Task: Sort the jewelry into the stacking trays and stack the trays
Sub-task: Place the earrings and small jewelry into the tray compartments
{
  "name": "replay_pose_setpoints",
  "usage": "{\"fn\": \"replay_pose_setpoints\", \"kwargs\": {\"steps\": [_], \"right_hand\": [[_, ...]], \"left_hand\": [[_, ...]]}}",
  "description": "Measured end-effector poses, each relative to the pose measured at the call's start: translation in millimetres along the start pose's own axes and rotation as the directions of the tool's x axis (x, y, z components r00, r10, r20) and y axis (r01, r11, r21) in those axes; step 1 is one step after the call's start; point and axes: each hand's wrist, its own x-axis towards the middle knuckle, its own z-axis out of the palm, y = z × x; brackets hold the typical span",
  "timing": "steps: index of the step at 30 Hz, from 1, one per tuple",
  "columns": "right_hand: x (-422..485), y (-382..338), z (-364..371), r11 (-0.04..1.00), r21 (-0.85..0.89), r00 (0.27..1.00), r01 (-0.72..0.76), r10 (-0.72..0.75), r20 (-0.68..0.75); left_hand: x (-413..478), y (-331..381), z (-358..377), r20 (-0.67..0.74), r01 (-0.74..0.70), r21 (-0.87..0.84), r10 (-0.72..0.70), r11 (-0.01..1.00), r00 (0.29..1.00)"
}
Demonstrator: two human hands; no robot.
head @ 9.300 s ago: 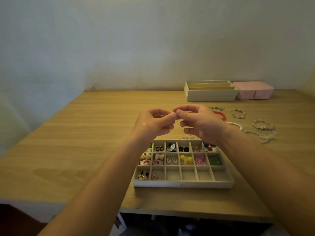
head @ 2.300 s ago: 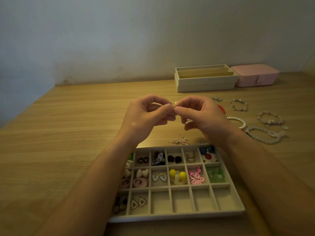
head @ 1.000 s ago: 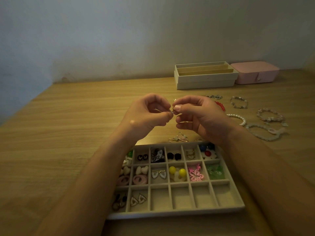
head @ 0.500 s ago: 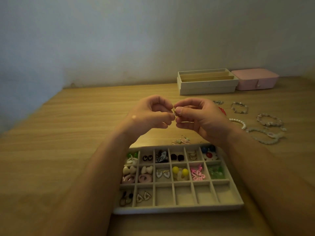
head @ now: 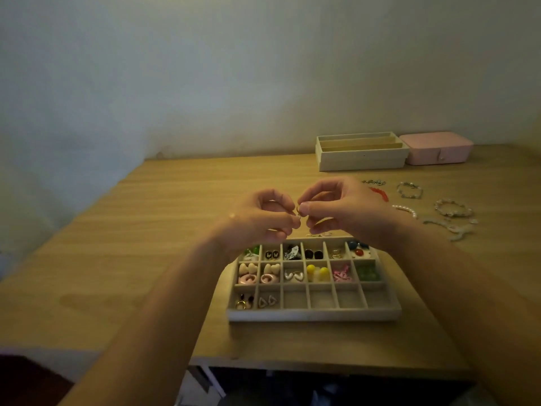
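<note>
while both hover over the tray (head: 314, 315), left hand (head: 259, 222) and right hand (head: 347, 209) fingers (head: 305, 207) pinch one earring (head: 298, 213).

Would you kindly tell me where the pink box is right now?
In the head view, the pink box sits at the back right of the table, directly right of the cream tray.

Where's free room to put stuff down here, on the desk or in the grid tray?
Free: the four right-hand front-row cells of the beige grid tray; the bare wooden tabletop left of the tray. Crowded: its back two rows, and the beaded bracelets strewn on the right, in front of the pink box.
</note>
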Motion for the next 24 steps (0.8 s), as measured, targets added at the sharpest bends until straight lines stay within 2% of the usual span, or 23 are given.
{"fn": "replay_pose_setpoints", "kwargs": {"steps": [4, 11, 16, 24], "right_hand": [[-17, -3, 12, 0.981, -0.192, 0.997, -0.026, 0.041, 0.072], [-38, 1, 29, 0.935, -0.353, 0.978, -0.014, 0.087, 0.192], [-45, 4, 35, 0.932, -0.361, 0.970, -0.011, 0.097, 0.223], [-45, 6, 33, 0.961, -0.228, 0.935, -0.158, 0.219, 0.278]], "left_hand": [[-26, -18, 5, -0.039, 0.042, 0.010, -0.042, 0.999, 0.998], [-63, -35, 13, -0.106, 0.008, 0.122, 0.005, 0.992, 0.994], [-72, -40, 14, -0.099, 0.001, 0.123, 0.011, 0.992, 0.995], [-75, -45, 16, -0.127, 0.004, 0.174, 0.018, 0.985, 0.992]]}}
